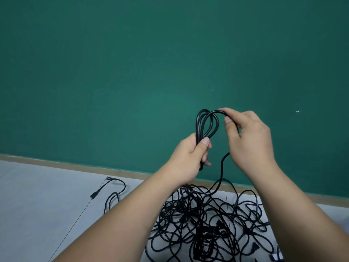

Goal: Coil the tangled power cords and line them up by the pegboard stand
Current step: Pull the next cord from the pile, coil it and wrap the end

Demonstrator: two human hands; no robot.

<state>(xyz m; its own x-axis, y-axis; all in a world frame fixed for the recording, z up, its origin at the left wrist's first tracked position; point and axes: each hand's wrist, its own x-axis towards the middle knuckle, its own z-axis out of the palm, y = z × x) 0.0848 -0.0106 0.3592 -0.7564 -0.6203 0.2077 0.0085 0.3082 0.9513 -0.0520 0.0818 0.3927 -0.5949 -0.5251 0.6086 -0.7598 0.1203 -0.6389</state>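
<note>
I hold a black power cord point(206, 122) up in front of the green wall, folded into a few upright loops. My left hand point(190, 157) grips the base of the loops, thumb pressed across them. My right hand point(245, 137) pinches the same cord at the top of the newest loop. From the right hand the cord hangs down into a big tangled pile of black cords point(209, 224) on the floor below. No pegboard stand is in view.
A loose black cord end with a plug point(93, 195) lies on the grey floor tiles to the left of the pile. A wooden skirting strip point(75, 165) runs along the foot of the green wall point(132, 72). More plugs lie at the lower right.
</note>
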